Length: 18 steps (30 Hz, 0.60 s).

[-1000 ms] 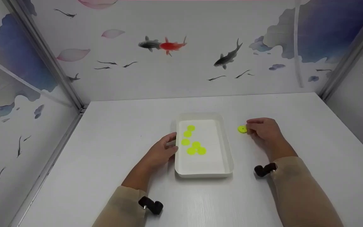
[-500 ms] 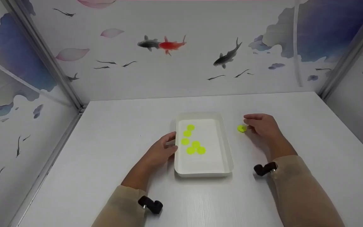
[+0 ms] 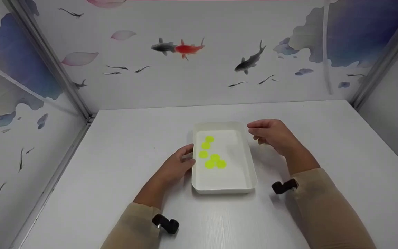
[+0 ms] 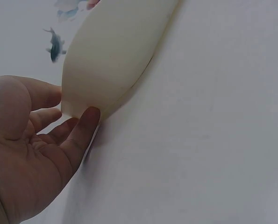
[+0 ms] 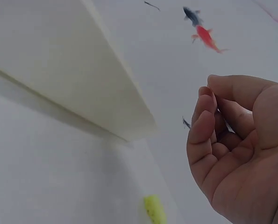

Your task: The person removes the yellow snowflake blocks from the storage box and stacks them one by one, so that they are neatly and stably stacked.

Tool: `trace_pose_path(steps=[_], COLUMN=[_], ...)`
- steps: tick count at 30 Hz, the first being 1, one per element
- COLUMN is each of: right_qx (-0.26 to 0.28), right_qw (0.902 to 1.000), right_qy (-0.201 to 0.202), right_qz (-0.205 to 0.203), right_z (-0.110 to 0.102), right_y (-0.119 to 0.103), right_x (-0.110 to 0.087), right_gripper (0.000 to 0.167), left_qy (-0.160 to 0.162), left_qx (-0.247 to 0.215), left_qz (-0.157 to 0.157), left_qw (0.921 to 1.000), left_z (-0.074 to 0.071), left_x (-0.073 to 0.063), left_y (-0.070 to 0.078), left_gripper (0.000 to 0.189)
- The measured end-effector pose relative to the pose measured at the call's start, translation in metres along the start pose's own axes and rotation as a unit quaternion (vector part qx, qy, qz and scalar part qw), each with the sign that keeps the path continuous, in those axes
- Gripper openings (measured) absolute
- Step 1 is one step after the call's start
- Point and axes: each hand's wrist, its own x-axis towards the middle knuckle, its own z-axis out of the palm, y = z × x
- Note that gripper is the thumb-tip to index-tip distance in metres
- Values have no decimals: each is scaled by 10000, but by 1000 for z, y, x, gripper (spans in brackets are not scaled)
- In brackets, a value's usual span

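From where I stand, a person in tan sleeves (image 3: 333,204) works at a white table (image 3: 126,138) with both hands. A shallow white tray (image 3: 226,180) lies flat in the middle, its long sides running away from the person. In it are six bright yellow discs (image 3: 221,164), lying flat: three bunched together near the middle, the rest strung along the left side toward the far end. The near end and the right side of the tray floor show bare white.

The left hand (image 3: 176,167) grips the left side of the tray, thumb and fingers set apart from each other with their tips at its wall. The right hand (image 3: 271,135) is raised off the table just beside the tray's far right corner. Its thumb presses against the forefinger, and the other fingers curl in; I cannot tell whether anything is pinched between the tips. From the right wrist, a yellow piece (image 5: 154,210) shows on the table below that hand, well apart from the fingers.

A black clip (image 3: 165,224) sits by the left cuff, another black clip (image 3: 284,186) by the right. Beyond the table stands a white wall (image 3: 199,86) printed with dark fish and one red fish (image 3: 189,49).
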Motion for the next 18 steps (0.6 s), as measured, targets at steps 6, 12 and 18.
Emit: trace_pose_path(steps=[6,12,18], right_qx=[161,-224,-257], right_qw=[9989,9958,9893], right_qy=[-395,-878,-1430], right_qz=[-191,-84,122], right_z=[20,44,62], right_y=[-16,-31,-39], right_x=[-3,6,23], right_gripper=[33,32,31], left_qy=[-42,-52,-125], left_qx=[41,49,-43], left_qz=[3,-12,62], left_qw=[10000,10000,9999], left_z=[-1,-2,-2], left_x=[0,-2,-1], left_y=[0,1,0], left_gripper=[63,62,62])
